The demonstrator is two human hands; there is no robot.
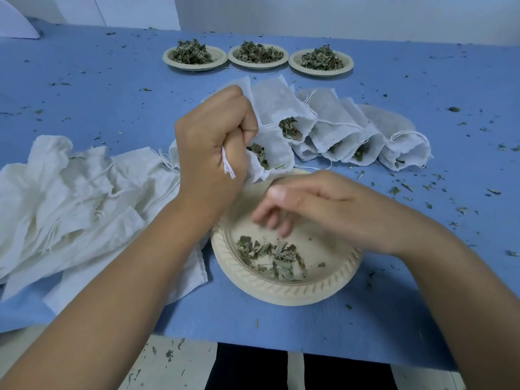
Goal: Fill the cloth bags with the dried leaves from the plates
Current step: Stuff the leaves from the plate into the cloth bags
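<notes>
Here, left hand (213, 144) grips part-filled bag (271, 153); right hand (323, 204) hangs relaxed above near-empty plate (281, 289).

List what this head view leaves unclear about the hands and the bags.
Head view only:
Right hand: fingertips motion-blurred; whether they pinch leaves is unclear.
Held bag: its mouth partly hidden behind the left hand gripping it.
Empty bags pile: overlapping and cut by the left edge; uncountable.

Bare left hand (213, 142), bare right hand (318, 204), dark trousers (247, 367)
</notes>
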